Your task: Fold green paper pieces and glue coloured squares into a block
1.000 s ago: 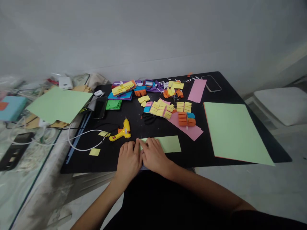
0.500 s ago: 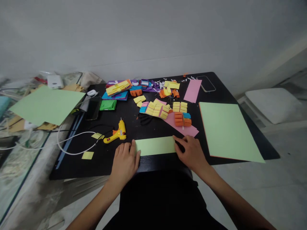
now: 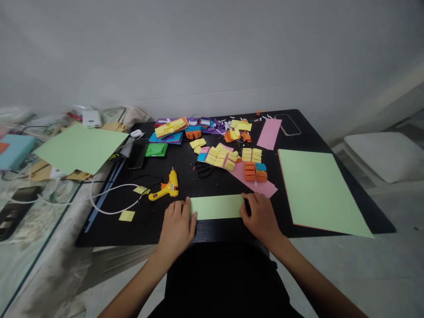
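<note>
Lying flat: long pale-green paper strip (image 3: 217, 206)

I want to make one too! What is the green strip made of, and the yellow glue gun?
The green strip looks like thin matte paper: it lies flat with crisp straight edges. The glue gun looks like hard, slightly shiny yellow plastic.

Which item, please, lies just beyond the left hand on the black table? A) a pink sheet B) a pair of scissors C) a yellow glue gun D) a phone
C: the yellow glue gun lies on the black table just past the left hand, which presses one end of the green strip.
</note>
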`<state>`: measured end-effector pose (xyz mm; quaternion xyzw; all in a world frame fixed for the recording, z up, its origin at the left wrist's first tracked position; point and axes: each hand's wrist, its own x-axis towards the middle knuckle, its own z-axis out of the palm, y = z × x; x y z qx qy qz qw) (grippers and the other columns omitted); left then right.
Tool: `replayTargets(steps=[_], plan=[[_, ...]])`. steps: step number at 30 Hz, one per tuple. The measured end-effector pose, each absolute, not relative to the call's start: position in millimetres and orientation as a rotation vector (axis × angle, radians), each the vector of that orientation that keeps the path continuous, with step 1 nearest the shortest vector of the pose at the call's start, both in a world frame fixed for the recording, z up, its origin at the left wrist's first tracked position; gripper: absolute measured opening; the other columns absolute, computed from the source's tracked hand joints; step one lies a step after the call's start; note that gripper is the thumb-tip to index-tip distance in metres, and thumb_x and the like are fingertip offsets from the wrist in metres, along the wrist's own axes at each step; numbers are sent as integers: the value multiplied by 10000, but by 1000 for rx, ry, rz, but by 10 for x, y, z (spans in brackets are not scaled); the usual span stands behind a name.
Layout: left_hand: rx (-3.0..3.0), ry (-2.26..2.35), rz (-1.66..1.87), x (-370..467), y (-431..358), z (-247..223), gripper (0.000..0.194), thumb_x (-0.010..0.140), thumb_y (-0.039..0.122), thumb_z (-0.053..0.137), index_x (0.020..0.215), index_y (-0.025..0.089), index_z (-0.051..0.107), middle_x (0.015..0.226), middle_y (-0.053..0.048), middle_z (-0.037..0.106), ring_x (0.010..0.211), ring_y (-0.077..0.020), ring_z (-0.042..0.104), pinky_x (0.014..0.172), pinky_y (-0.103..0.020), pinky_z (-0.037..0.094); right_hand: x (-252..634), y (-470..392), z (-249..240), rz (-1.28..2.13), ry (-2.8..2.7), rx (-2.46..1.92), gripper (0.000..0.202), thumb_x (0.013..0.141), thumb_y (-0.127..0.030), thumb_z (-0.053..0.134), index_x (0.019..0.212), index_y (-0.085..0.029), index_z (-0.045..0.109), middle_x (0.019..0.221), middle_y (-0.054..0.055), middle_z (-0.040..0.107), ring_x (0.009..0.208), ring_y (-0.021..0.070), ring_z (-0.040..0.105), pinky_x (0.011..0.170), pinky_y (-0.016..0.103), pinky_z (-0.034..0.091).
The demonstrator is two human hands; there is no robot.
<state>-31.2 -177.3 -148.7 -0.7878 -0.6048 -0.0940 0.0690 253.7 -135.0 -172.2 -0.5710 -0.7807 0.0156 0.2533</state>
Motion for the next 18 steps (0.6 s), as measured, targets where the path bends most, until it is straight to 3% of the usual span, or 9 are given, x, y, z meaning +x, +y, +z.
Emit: replayTargets(steps=[6, 10, 13, 18], plan=[[-2433, -1863, -331, -340, -1700, -1411, 423, 1048, 289, 543, 1393, 54, 612, 1165, -201, 662, 1059, -349, 625, 885, -494, 562, 2425, -1371, -1660, 155, -2170, -1468, 411, 921, -31, 533, 1262, -149, 729, 979, 110, 658, 911, 277, 611, 835, 412, 498], [-2663, -1720, -529, -337, -1625, -1437, 421, 1002, 113, 512, 1409, 154, 611, 1378, -185, 642, 1236, -323, 645, 1010, -497, 586, 2283, -1402, -1588, 290, -2256, -1363, 430, 882, 32, 541, 1199, -166, 755, 1177, 145, 691, 1079, 289, 629, 931, 432, 519], [-2766, -1622, -601, -319, -1611, -1525, 506, 933, 10, 476, 1384, 182, 628, 1476, -164, 626, 1356, -319, 618, 1098, -527, 569, 2309, -1300, -1543, 361, -2266, -1273, 323, 926, -20, 576, 1121, -190, 771, 1200, 134, 724, 1129, 289, 659, 959, 450, 536], [-2746, -1638, -690, -295, -1653, -1664, 495, 935, 32, 490, 1392, 171, 622, 1495, -165, 635, 1367, -341, 627, 1107, -569, 576, 2999, -345, -1309, 319, -2088, -1419, 169, 976, -215, 607, 986, -201, 775, 1063, 127, 787, 1028, 294, 704, 958, 481, 548]])
